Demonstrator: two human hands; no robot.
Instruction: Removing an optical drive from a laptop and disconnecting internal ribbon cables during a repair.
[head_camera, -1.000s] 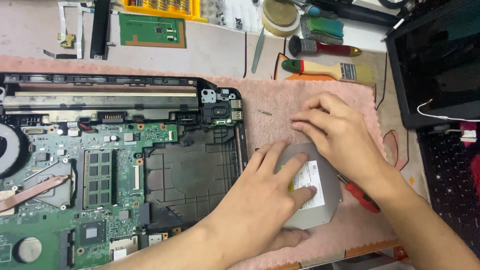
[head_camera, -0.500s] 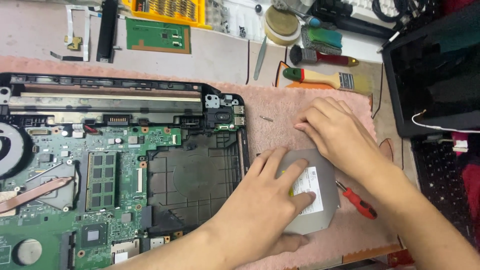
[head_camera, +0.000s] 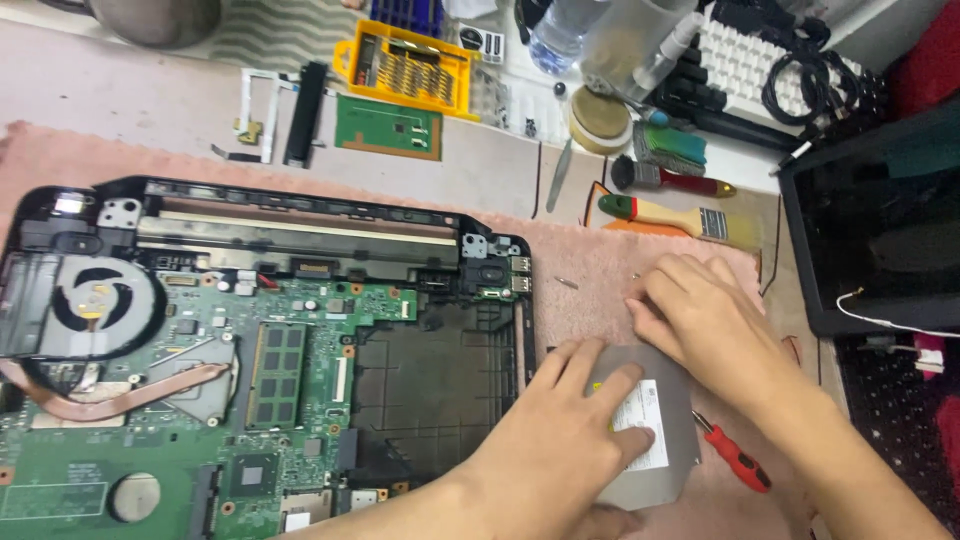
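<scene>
A flat grey metal drive with a white sticker (head_camera: 650, 425) is seen at the lower right of the frame, lying on a pink cloth (head_camera: 600, 280). It is pressed down by the left hand (head_camera: 555, 450), fingers spread flat on top. Its far edge is gripped by the right hand (head_camera: 705, 325). A small red screwdriver (head_camera: 735, 460) lies just beside it. An opened black laptop with a green board (head_camera: 250, 360) fills the left.

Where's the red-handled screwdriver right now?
Head view, lower right: the red screwdriver lies on the pink mat, right of the grey drive, under the right hand's wrist.
</scene>
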